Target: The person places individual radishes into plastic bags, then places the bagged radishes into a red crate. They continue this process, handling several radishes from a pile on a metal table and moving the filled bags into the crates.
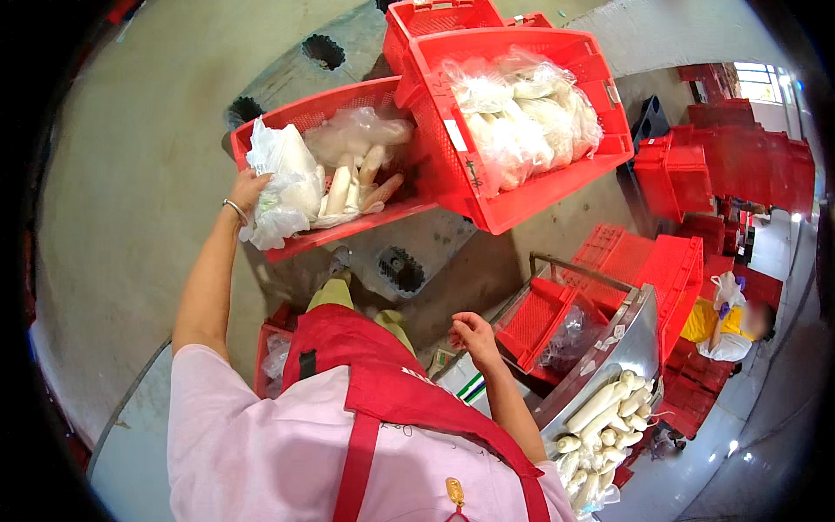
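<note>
My left hand grips the edge of a clear plastic bag at the left end of a low red plastic crate. White radishes lie in this crate, some bare with their ends poking up, others under plastic film. My right hand hangs in the air beside a steel cart, fingers curled in, with nothing seen in it. Overlapping the right end of the low crate, a second red crate is tilted towards me and holds bagged white radishes.
A steel cart at right bears red baskets. More white radishes are heaped beside it. Grey pallets with round holes lie under the crates. Stacked red crates and a person in yellow are farther right.
</note>
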A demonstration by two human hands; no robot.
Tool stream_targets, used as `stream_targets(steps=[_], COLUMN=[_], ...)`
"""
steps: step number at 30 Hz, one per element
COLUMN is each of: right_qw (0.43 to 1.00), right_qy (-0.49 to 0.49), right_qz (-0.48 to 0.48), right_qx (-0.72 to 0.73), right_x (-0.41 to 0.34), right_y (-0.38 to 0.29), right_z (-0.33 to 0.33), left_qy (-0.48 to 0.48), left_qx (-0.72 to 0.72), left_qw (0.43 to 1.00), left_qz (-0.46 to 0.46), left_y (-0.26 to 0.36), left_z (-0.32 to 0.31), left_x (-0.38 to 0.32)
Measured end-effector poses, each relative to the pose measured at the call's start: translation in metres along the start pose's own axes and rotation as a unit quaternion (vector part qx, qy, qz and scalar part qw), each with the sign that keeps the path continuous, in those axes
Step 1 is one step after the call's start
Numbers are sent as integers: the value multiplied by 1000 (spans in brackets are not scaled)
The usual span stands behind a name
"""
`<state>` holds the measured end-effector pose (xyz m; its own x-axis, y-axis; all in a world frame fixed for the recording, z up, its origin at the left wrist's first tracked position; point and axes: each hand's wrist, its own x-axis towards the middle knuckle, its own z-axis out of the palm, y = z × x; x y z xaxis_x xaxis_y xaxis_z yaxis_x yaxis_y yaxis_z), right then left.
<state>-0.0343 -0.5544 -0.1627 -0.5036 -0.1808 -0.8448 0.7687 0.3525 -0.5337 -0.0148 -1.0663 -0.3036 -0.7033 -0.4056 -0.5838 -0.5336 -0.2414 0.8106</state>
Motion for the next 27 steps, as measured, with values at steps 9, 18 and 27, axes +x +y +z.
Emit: stream_targets(steps=[9,18,27], right_qw=[991,955,915], right_qy=[-5,-5,-36], right_qz=[-46,-106,-179], right_qx=[-123,-276,-361], right_x=[53,125,341], right_y=[-22,-21,-86], right_z=[33,60,150], left_qy=[0,-53,-61], left_qx=[87,201,140], left_qw=[996,977,987], left_qz=[-3,-38,-45], left_y=[-11,-30,-83], left_z=[-12,-9,5], left_x=[33,45,48])
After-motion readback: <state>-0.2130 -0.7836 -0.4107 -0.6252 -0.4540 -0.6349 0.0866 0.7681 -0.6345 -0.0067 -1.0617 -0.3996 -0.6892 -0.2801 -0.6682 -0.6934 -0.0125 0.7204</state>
